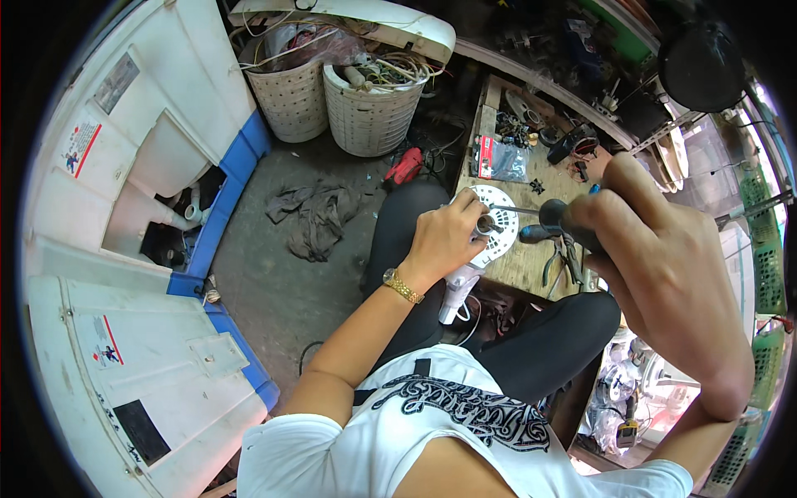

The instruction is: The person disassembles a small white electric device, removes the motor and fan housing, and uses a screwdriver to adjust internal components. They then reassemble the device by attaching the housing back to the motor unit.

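My left hand (448, 236) grips a white round slotted plastic part (501, 242) with a dark metal piece at its centre; a white plastic body (457, 295) hangs beneath it over my lap. In my right hand (643, 245) is a screwdriver with a dark handle (552, 214), held horizontally, its thin shaft reaching across the white part near my left fingers. Just right of the part, pliers (567, 270) and other dark-handled tools lie on the worn wooden bench (519, 274), partly hidden by my right hand.
Small parts and a plastic packet (505, 158) lie at the bench's back. Two baskets of cables (369, 116) stand behind. A red power tool (405, 166) and grey cloth (307, 216) are on the floor (266, 324). White-and-blue cabinets (133, 365) line the left side.
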The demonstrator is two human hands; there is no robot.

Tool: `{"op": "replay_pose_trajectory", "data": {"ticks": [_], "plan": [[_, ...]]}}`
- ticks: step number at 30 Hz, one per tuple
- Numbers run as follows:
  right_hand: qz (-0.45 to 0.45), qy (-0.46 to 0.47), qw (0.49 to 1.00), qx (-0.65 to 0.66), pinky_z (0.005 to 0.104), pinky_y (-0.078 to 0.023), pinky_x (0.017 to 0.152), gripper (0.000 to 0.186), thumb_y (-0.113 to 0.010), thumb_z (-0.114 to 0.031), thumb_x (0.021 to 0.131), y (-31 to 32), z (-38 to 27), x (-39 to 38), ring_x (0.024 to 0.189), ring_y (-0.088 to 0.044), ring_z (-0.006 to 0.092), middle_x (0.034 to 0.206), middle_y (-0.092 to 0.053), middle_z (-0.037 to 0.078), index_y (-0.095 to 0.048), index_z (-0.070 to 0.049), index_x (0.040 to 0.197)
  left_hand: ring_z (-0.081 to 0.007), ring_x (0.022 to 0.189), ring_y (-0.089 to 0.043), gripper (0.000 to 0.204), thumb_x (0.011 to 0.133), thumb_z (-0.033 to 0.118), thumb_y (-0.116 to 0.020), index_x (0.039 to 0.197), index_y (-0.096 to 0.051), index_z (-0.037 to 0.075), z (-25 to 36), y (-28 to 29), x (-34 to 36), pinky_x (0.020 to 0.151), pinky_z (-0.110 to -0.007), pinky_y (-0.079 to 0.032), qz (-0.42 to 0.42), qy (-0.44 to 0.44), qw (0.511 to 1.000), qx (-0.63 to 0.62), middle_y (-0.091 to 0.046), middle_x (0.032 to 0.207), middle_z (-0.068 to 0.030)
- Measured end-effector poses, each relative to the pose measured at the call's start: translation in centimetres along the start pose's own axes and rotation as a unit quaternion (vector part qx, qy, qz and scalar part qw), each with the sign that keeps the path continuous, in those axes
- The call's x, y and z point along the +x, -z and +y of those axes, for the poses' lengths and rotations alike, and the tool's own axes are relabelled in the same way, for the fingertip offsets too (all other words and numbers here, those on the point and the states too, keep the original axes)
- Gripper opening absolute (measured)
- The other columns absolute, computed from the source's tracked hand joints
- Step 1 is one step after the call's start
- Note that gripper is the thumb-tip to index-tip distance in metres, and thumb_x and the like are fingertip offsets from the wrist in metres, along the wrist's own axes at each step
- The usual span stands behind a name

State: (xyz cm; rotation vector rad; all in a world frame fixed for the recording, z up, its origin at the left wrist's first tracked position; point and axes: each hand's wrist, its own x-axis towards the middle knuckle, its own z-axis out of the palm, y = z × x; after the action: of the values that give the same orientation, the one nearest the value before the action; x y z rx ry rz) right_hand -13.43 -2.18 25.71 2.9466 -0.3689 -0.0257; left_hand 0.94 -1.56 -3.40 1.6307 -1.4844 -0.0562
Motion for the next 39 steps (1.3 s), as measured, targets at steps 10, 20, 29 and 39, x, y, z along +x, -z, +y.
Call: {"op": "replay_pose_trajectory", "data": {"ticks": [10,20,29,39], "plan": [[0.25,-0.001,0.962,0.106,0.0339,-0.052,0.072,0.045,-0.075,0.005,0.069,-1.7,3.4,-3.9,0.094,-0.063,0.027,0.111,-0.057,0.014,-0.062,-0.005,0.11,-0.0223,0.094,-0.061,0.018,0.087,0.012,-0.063,0.104,-0.062,0.006,-5.2,2.5,-6.0,0.09,-0.039,-0.048,0.088,0.397,0.428,-0.807,-0.064,0.1,-0.0051],[0.485,-0.195,0.753,0.4,0.0379,-0.044,0.091,0.033,-0.07,-0.028,0.087,-15.2,2.7,-15.4,0.107,-0.047,0.0247,0.117,-0.049,0.02,-0.049,-0.008,0.102,-0.0316,0.131,-0.051,0.042,0.088,-0.018,-0.033,0.117,-0.053,0.005,-2.5,3.9,-7.4,0.113,-0.048,-0.044,0.253,0.381,0.28,-0.844,-0.057,0.126,-0.0131],[0.513,-0.282,0.7,0.409,0.0351,-0.046,0.092,0.03,-0.071,-0.024,0.086,-19.8,0.1,-16.1,0.105,-0.05,0.0222,0.113,-0.049,0.018,-0.049,-0.007,0.095,-0.035,0.136,-0.046,0.045,0.089,-0.018,-0.029,0.122,-0.048,0.007,-0.5,3.9,-5.0,0.112,-0.048,-0.044,0.257,0.376,0.255,-0.853,-0.052,0.134,-0.0144],[0.519,-0.274,0.637,0.5,0.0344,-0.066,0.066,0.031,-0.071,-0.018,0.087,-20.8,0.3,-15.5,0.108,-0.053,0.0228,0.122,-0.045,0.017,-0.049,-0.005,0.106,-0.0327,0.136,-0.047,0.023,0.102,-0.002,-0.035,0.115,-0.051,0.008,-2.5,3.1,-7.1,0.104,-0.042,-0.053,0.188,0.356,0.285,-0.87,-0.053,0.139,-0.012]]}}
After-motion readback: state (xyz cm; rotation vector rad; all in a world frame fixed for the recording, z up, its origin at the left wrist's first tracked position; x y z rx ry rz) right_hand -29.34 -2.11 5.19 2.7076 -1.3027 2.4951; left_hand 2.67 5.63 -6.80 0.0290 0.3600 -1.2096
